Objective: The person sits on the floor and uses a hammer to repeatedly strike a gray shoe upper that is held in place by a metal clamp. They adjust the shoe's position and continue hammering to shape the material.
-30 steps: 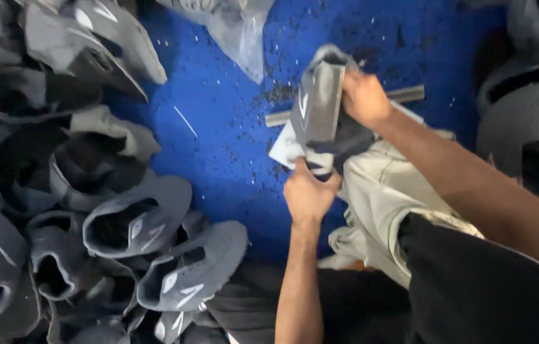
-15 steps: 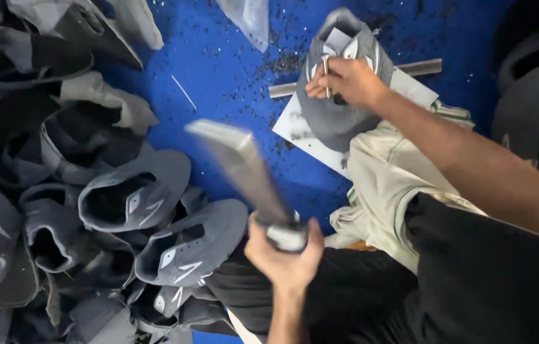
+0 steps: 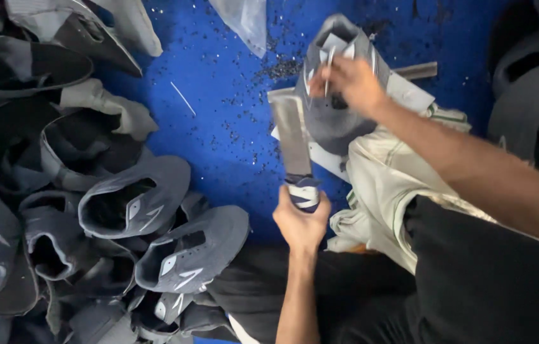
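Note:
My left hand (image 3: 301, 223) grips the wrapped handle of a flat, broad metal blade (image 3: 293, 137), which points up and away from me, its tip beside a grey shoe upper (image 3: 333, 124). My right hand (image 3: 352, 83) rests on top of that upper and pinches a thin, pale pin-like piece (image 3: 328, 70) against it. The upper stands over a cream cloth (image 3: 377, 178) on my lap. A white sheet shows under the upper.
A big pile of grey shoe uppers (image 3: 135, 204) fills the left side. More dark uppers (image 3: 530, 108) lie at the right. Black crumbs dot the blue floor (image 3: 218, 114). A clear plastic bag (image 3: 244, 19) lies at the top, and a metal bar (image 3: 419, 70) sticks out behind the upper.
My left hand left the upper, picked up the blade and swung it from a leftward tilt to upright beside the upper. My right hand kept hold of the upper.

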